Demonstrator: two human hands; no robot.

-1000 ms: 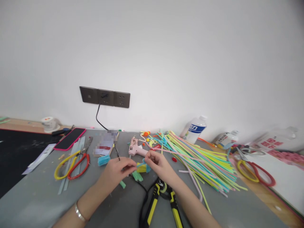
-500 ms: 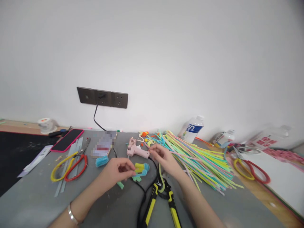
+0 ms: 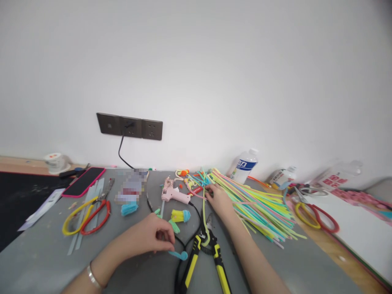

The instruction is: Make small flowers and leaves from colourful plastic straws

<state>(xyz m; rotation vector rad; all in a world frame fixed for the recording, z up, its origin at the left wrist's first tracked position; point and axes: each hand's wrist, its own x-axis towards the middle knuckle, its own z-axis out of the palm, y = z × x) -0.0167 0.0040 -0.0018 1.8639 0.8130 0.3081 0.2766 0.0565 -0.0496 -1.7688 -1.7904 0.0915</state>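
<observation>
My left hand rests on the grey table with its fingers curled, pinching the end of a short blue fuzzy piece. My right hand reaches forward to the near end of the heap of coloured pipe cleaners, fingers closed on some strands there. A yellow-and-blue fuzzy bundle and small green pieces lie between the hands. A pink glue gun lies just behind them.
Yellow-handled pliers and a black cable lie near me. Red and yellow scissors, a pink-cased phone and a blue fuzzy roll are at left. A white bottle and more scissors stand right.
My right hand moved away from the left one, out to the pipe-cleaner heap. My left hand drew back toward me with the blue piece, leaving the yellow-and-blue bundle on the table.
</observation>
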